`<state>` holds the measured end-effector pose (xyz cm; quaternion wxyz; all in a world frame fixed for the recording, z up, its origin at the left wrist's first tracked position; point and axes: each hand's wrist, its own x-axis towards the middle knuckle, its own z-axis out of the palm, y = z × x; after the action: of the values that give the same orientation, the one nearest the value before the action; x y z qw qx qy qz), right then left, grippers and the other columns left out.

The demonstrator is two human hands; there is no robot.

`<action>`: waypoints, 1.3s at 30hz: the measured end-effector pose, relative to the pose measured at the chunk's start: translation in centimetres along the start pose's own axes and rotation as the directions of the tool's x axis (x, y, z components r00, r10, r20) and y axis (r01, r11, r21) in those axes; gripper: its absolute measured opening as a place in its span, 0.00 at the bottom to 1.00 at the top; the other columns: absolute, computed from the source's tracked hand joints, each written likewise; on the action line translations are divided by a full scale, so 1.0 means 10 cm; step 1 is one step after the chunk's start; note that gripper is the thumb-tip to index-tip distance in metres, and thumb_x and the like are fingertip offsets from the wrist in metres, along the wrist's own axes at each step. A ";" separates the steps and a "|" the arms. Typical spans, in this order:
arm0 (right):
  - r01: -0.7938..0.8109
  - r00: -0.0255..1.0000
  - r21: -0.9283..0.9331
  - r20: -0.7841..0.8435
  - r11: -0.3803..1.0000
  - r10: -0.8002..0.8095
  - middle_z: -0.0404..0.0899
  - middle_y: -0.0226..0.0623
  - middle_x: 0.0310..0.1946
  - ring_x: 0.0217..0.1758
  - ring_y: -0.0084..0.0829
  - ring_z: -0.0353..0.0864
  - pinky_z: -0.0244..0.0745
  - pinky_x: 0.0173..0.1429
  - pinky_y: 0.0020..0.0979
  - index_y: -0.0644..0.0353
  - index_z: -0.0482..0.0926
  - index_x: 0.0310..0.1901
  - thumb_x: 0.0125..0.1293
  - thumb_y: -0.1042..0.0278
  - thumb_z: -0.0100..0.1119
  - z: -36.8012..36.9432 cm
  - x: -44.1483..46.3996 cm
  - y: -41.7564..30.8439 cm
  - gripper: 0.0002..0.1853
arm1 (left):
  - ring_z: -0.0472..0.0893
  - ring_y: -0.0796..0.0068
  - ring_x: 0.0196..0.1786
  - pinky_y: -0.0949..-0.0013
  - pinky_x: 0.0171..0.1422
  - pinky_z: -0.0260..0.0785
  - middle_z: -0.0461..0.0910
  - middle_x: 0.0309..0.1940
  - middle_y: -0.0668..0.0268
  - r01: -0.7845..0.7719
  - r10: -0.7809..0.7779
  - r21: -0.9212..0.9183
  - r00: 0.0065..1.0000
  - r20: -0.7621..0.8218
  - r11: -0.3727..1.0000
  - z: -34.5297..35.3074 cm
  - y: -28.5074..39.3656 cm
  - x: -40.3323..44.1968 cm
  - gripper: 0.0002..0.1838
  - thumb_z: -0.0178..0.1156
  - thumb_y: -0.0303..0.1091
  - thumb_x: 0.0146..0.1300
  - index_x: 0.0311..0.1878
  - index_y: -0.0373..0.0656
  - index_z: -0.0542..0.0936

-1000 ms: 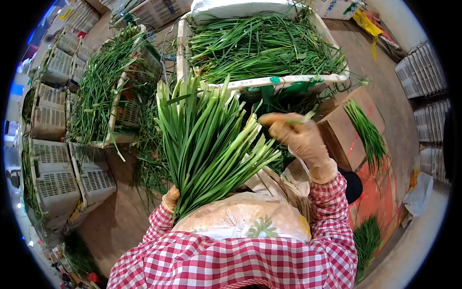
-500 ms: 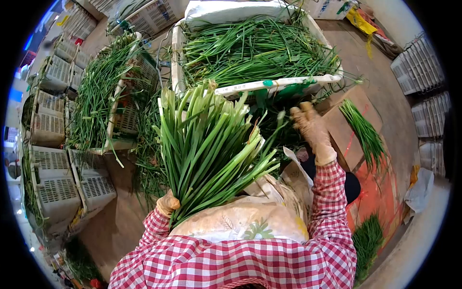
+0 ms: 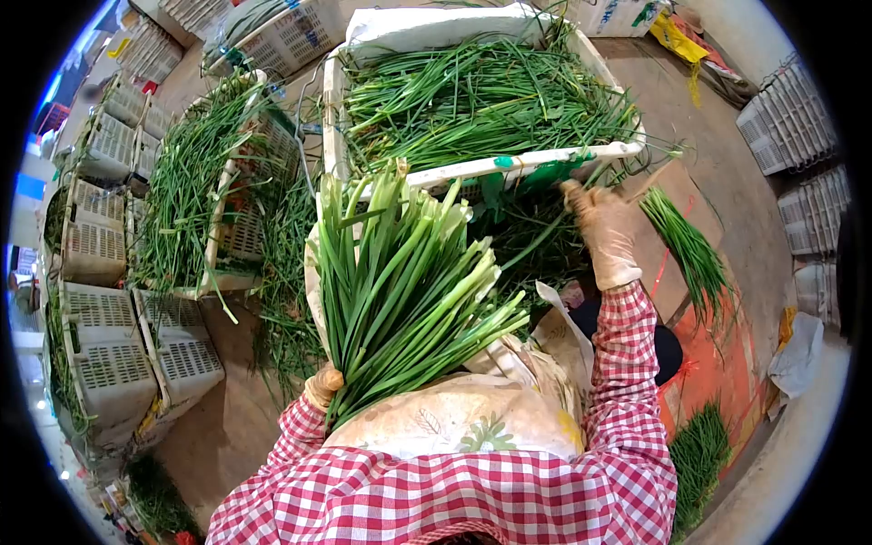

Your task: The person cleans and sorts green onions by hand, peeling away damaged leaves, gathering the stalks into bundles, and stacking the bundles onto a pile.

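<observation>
Left hand (image 3: 322,386) grips long green leafy bundle (image 3: 400,295). Right hand (image 3: 606,225), grip unclear, near white rectangular crate (image 3: 463,170).

- A dull brown floor (image 3: 749,182) spreads between the containers and continues along the right side.
- A pale wall (image 3: 740,41) rises at the upper right, bent by the lens.
- Light-grey crates (image 3: 786,118) stand stacked near that wall.
- Slotted whitish crates (image 3: 113,359) line the left side, close together.
- Another crate stack (image 3: 150,50) sits at the upper left.
- A red sheet (image 3: 718,374) covers part of the floor at right; a whitish plastic bag (image 3: 797,356) lies near it.
- Bluish-white light (image 3: 29,184) glows along the left edge, its source unclear.
</observation>
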<state>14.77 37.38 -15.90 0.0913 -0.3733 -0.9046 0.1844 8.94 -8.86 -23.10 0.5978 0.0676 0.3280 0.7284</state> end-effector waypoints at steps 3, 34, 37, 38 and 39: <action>-0.065 0.892 0.842 0.290 0.536 -0.347 0.78 0.42 0.50 0.50 0.32 0.78 0.73 0.53 0.30 0.62 0.68 0.62 0.58 0.32 0.56 0.02 -0.19 -0.30 0.42 | 0.74 0.71 0.57 0.68 0.60 0.68 0.72 0.58 0.63 0.030 -0.030 -0.031 0.999 0.015 0.999 0.02 0.03 0.06 0.40 0.70 0.48 0.51 0.64 0.40 0.67; 0.214 0.842 -0.133 -0.478 0.968 -0.252 0.73 0.36 0.22 0.25 0.38 0.73 0.68 0.31 0.40 0.59 0.74 0.26 0.69 0.57 0.50 0.10 0.02 0.14 0.17 | 0.68 0.68 0.63 0.66 0.68 0.60 0.62 0.67 0.58 0.012 -0.002 0.200 0.999 -0.051 0.980 -0.06 -0.02 -0.04 0.41 0.66 0.35 0.57 0.70 0.38 0.55; 0.177 0.936 0.229 -0.341 0.957 -0.091 0.81 0.45 0.40 0.43 0.40 0.82 0.77 0.42 0.37 0.62 0.79 0.45 0.66 0.56 0.55 0.01 -0.10 0.01 0.16 | 0.62 0.63 0.68 0.62 0.72 0.54 0.57 0.70 0.57 0.328 -0.081 0.558 0.904 -0.421 0.762 0.04 0.10 0.04 0.39 0.61 0.33 0.62 0.73 0.44 0.51; 0.252 0.957 0.476 -0.252 0.843 -0.144 0.79 0.46 0.49 0.52 0.39 0.79 0.75 0.54 0.37 0.61 0.76 0.53 0.62 0.53 0.60 -0.10 -0.23 -0.26 0.23 | 0.57 0.57 0.71 0.57 0.74 0.49 0.54 0.71 0.55 0.155 -0.076 0.524 0.983 -0.169 0.838 0.32 0.27 0.23 0.38 0.60 0.34 0.63 0.72 0.56 0.53; 0.392 0.920 0.483 -0.185 0.783 -0.347 0.79 0.44 0.48 0.51 0.39 0.78 0.71 0.57 0.38 0.60 0.77 0.52 0.57 0.47 0.64 -0.25 -0.31 -0.47 0.27 | 0.52 0.51 0.73 0.52 0.75 0.45 0.51 0.72 0.54 0.001 -0.045 0.438 0.995 0.091 0.899 0.47 0.36 0.33 0.37 0.60 0.36 0.64 0.72 0.67 0.54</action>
<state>14.74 32.77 -11.76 0.2599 -0.1587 -0.8736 0.3797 7.32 -4.28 -18.41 0.5913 0.2319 0.4538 0.6250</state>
